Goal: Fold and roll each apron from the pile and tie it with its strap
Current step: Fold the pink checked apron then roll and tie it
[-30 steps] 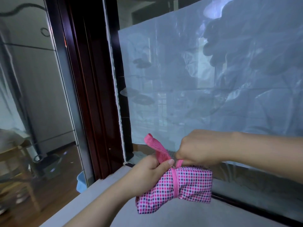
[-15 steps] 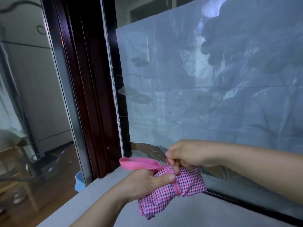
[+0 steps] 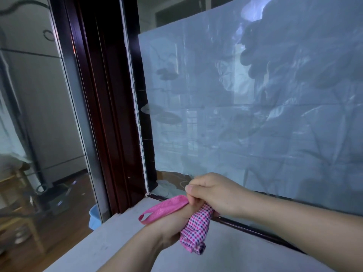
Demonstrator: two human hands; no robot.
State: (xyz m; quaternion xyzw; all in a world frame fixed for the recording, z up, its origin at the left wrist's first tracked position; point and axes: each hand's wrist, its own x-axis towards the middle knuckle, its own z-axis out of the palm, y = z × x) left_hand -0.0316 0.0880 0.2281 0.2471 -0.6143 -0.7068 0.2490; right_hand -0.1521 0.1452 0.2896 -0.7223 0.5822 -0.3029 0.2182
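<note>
Pink strap [image 3: 164, 209] pinched by right hand [image 3: 213, 194]; left hand [image 3: 171, 229] grips checked apron roll [image 3: 194, 230].

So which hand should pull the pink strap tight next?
Probably the right hand: it pinches the pink strap right beside the checked apron roll. The left hand grips that roll, so it is better placed to hold it steady.

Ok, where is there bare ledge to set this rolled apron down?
The grey ledge is bare left of the left hand, back to the dark window frame, and between the forearms, below the rolled apron and short of the window track. It is crowded only where the right hand grips the strap.
</note>
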